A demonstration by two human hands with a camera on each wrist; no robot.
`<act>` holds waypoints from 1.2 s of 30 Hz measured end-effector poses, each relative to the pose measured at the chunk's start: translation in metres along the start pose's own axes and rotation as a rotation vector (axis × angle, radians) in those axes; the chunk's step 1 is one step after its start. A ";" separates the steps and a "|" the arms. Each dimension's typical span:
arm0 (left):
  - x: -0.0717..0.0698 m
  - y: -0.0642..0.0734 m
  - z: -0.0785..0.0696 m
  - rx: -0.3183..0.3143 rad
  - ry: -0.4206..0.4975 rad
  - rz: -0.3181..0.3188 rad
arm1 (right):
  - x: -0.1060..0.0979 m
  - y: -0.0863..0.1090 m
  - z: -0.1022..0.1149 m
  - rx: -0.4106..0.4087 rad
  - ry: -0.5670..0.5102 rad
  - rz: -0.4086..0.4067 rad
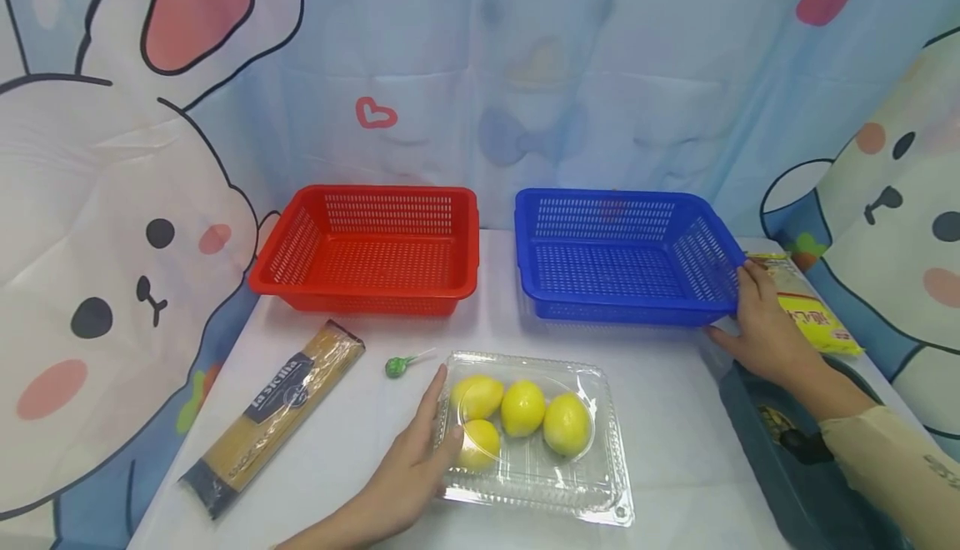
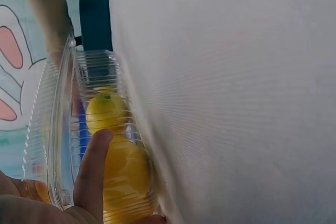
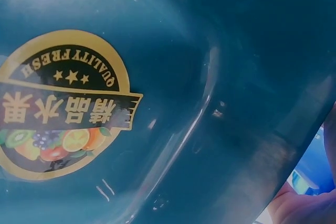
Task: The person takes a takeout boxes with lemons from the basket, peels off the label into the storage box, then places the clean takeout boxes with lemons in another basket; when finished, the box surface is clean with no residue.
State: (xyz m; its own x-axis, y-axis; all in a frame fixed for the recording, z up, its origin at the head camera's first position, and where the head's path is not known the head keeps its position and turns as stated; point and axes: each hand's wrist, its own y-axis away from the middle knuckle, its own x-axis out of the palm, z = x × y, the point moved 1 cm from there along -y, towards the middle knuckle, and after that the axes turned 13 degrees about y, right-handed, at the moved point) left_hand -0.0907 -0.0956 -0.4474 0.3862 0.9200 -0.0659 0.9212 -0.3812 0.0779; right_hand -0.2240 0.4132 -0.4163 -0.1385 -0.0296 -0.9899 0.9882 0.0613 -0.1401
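A lidded clear plastic clamshell box [image 1: 555,483] with several yellow lemons [image 1: 522,408] inside lies on the table. My left hand [image 1: 408,458] holds it by its left end, the thumb along the near side. In the left wrist view a finger [image 2: 94,169] lies across the ribbed wall of the box, in front of the lemons. At the right end of the blue plastic basket [image 1: 615,308], my right hand [image 1: 772,333] grips the front corner, fingers at the rim and thumb low on the front. The basket holds nothing.
A red basket [image 1: 367,304] stands back left. Before it lie a pack of dry noodles [image 1: 277,417] and a green lollipop [image 1: 396,367]. Below my right forearm is a dark teal bin [image 1: 780,483] with a fruit label [image 3: 68,103]. A yellow packet [image 1: 817,317] lies behind it.
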 end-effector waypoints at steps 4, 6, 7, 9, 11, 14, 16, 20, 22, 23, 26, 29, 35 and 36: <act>0.000 0.001 -0.005 0.001 0.013 -0.006 | 0.000 0.001 0.000 0.002 0.000 0.005; 0.000 0.002 -0.008 -0.005 0.022 -0.011 | 0.000 0.001 0.000 0.000 -0.002 0.002; -0.001 0.002 -0.009 -0.009 0.027 -0.015 | 0.001 0.001 0.000 -0.002 -0.003 0.000; -0.002 0.002 -0.011 -0.021 0.046 -0.019 | 0.001 0.001 0.001 -0.005 -0.007 -0.004; -0.003 0.003 -0.012 -0.040 0.070 -0.022 | 0.001 0.000 0.001 -0.008 -0.008 -0.007; -0.006 0.002 -0.015 -0.069 0.103 -0.021 | 0.001 0.000 0.001 -0.010 -0.007 -0.008; -0.007 0.002 -0.018 -0.084 0.126 -0.015 | 0.001 0.000 0.001 -0.011 -0.005 -0.008; -0.010 -0.001 -0.028 -0.084 0.176 -0.003 | 0.001 0.000 0.001 -0.008 -0.005 -0.007; -0.010 -0.004 -0.035 -0.083 0.219 0.004 | 0.001 0.000 0.000 -0.005 -0.003 -0.007; -0.011 -0.006 -0.039 -0.084 0.238 0.005 | 0.001 0.001 0.000 -0.004 -0.002 -0.007; -0.012 -0.012 -0.053 -0.091 0.288 0.015 | 0.001 0.002 -0.001 0.001 0.000 -0.007; -0.013 -0.017 -0.069 -0.099 0.291 0.016 | 0.002 0.002 -0.001 0.006 -0.002 -0.003; -0.014 -0.027 -0.098 -0.096 0.252 0.013 | 0.002 0.002 -0.001 0.002 -0.010 0.005; -0.014 -0.029 -0.101 -0.094 0.248 0.012 | 0.003 0.001 0.000 0.004 -0.011 0.008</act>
State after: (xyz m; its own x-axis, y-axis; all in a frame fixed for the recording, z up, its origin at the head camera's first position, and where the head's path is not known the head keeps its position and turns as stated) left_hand -0.1273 -0.0884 -0.3479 0.3635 0.9140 0.1801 0.9037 -0.3930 0.1701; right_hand -0.2229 0.4136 -0.4192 -0.1299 -0.0401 -0.9907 0.9895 0.0580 -0.1321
